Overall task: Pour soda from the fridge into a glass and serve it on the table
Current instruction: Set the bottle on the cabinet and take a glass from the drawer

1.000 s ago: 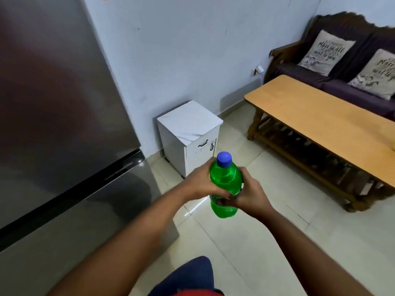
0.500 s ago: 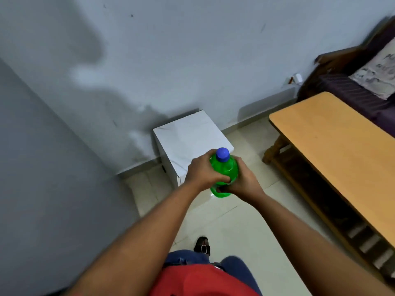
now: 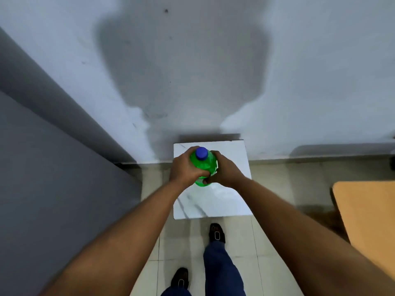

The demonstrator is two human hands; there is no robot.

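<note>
A green soda bottle with a blue cap is upright in front of me, its cap closed. My left hand wraps its left side and my right hand grips its right side and lower part. The bottle is held above a small white marble-patterned cabinet. The grey fridge side fills the left. A corner of the wooden table shows at the right edge. No glass is in view.
A pale wall with my shadow stands directly ahead behind the cabinet. My feet in dark sandals stand on light floor tiles just before the cabinet.
My view has turned left and down to face the wall and white cabinet squarely. The sofa has left the frame and the table has slid to the right edge. Both hands still hold the bottle.
</note>
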